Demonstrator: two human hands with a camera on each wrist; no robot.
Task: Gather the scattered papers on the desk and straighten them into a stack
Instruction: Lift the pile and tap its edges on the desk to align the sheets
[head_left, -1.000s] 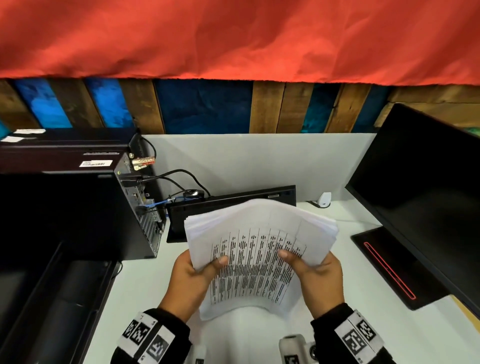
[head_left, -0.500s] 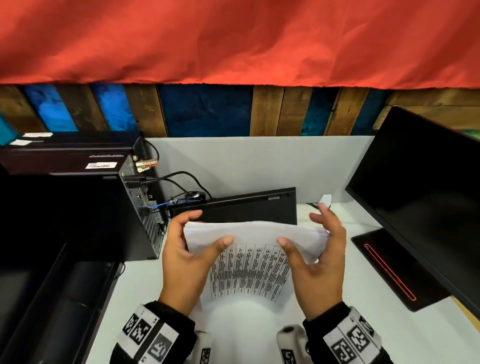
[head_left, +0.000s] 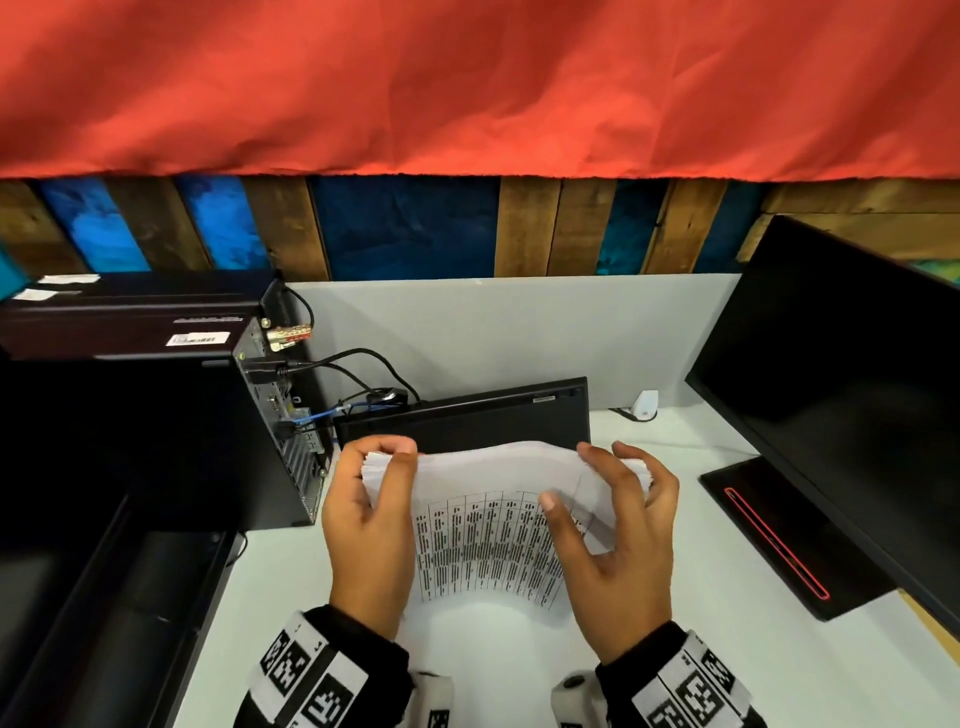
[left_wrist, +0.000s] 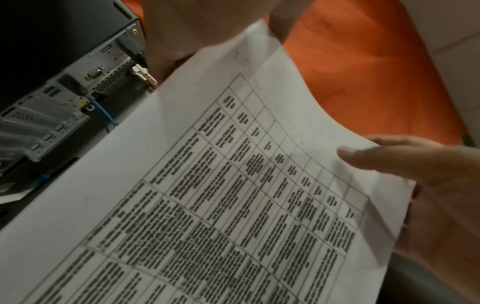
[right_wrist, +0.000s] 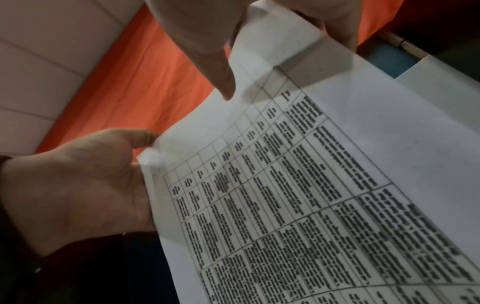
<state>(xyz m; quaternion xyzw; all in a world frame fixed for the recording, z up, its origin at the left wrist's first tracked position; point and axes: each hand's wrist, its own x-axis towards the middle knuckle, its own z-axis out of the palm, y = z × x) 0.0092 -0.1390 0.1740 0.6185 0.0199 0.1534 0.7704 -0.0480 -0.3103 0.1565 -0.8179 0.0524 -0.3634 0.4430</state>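
Paper stack (head_left: 483, 530) | left hand (head_left: 369, 530) fingers clamp top-left corner | right hand (head_left: 618, 551) fingers pinch top-right edge

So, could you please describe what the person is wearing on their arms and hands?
The left hand and right hand are bare, without gloves. Each arm wears a black sleeve, and each cuff carries a white band printed with black square code markers. A small white device with a similar marker shows beneath each wrist.

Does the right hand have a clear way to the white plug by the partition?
Probably: the right hand grips the papers and must release them, but bare desk lies between it and the plug.
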